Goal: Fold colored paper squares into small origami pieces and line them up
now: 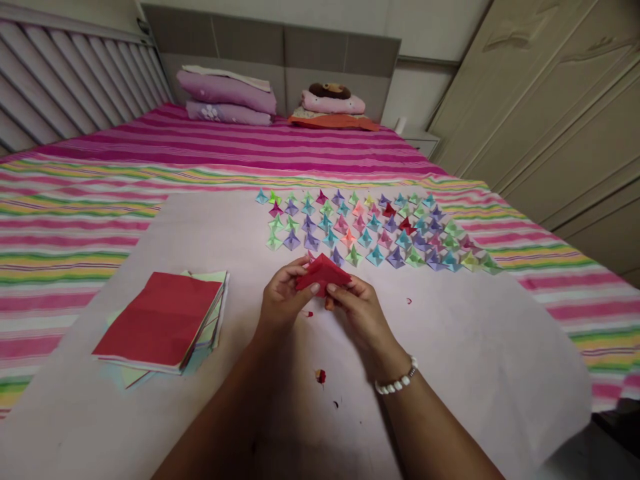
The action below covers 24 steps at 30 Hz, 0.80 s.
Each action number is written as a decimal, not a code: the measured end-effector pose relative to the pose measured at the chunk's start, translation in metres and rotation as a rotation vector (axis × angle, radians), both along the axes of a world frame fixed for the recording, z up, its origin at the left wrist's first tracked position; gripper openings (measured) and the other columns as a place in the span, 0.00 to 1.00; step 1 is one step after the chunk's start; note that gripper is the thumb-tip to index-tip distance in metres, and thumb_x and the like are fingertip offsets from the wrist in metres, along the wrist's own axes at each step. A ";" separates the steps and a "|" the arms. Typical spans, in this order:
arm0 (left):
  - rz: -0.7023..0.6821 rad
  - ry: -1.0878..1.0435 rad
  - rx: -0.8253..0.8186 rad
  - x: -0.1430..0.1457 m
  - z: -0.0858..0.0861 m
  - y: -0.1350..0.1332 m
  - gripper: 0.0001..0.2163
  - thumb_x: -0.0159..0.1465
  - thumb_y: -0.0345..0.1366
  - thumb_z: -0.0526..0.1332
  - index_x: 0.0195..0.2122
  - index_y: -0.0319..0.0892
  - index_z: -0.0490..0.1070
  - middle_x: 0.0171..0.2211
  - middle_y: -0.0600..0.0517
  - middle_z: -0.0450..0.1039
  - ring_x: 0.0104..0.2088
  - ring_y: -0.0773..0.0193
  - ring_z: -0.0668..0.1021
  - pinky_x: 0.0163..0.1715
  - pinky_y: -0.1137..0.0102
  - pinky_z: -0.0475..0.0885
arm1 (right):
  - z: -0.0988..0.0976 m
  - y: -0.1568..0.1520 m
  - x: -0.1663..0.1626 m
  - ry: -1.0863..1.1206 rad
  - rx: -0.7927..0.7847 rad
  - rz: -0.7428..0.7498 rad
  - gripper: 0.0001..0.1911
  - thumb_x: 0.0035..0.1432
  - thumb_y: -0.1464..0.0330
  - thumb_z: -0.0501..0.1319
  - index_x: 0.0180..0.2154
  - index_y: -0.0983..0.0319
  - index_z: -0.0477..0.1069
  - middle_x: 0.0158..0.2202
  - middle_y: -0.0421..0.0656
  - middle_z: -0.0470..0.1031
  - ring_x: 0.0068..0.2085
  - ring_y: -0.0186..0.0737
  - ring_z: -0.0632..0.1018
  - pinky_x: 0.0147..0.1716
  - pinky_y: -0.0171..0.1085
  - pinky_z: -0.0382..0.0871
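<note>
Between my two hands is a red folded origami paper (324, 268), its peak pointing away from me. My left hand (287, 293) pinches its left side, the thumb on the near face. From the right, my right hand (357, 300) grips the other side in the same way, with a white bead bracelet (397, 385) round that wrist. Just beyond the hands stand several rows of small folded paper pieces (376, 255) in many colours. The fingers behind the red paper are partly hidden.
A stack of coloured paper sheets (159, 319), red on top, lies at the left on a large white sheet (450, 373). Small red scraps (321, 377) are scattered near my forearms. Beneath is a striped bedspread (35, 293); folded bedding (227, 97) sits by the headboard (250, 40).
</note>
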<state>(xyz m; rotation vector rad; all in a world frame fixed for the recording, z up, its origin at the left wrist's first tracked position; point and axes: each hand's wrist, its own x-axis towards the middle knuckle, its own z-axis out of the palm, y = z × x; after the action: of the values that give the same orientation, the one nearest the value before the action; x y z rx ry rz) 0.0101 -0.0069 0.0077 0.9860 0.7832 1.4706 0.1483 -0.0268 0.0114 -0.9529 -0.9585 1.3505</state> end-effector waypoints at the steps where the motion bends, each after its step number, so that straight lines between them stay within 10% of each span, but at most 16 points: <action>1: 0.002 0.007 0.003 0.000 0.000 0.000 0.15 0.45 0.32 0.73 0.33 0.42 0.73 0.52 0.45 0.73 0.54 0.55 0.74 0.53 0.62 0.69 | 0.000 0.000 0.000 0.006 -0.004 -0.002 0.06 0.49 0.65 0.67 0.28 0.61 0.74 0.18 0.37 0.73 0.23 0.34 0.71 0.28 0.35 0.64; 24: -0.079 0.008 -0.101 -0.002 -0.003 -0.004 0.08 0.55 0.39 0.65 0.30 0.39 0.78 0.30 0.50 0.78 0.34 0.64 0.78 0.39 0.69 0.71 | 0.002 0.001 -0.001 0.003 -0.028 -0.029 0.10 0.51 0.64 0.61 0.22 0.62 0.70 0.15 0.37 0.70 0.20 0.32 0.68 0.25 0.34 0.59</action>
<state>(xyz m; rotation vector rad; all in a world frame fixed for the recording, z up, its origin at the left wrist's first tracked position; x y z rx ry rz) 0.0085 -0.0107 0.0049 0.9367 0.8073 1.3477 0.1477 -0.0260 0.0135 -0.9817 -0.9226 1.3435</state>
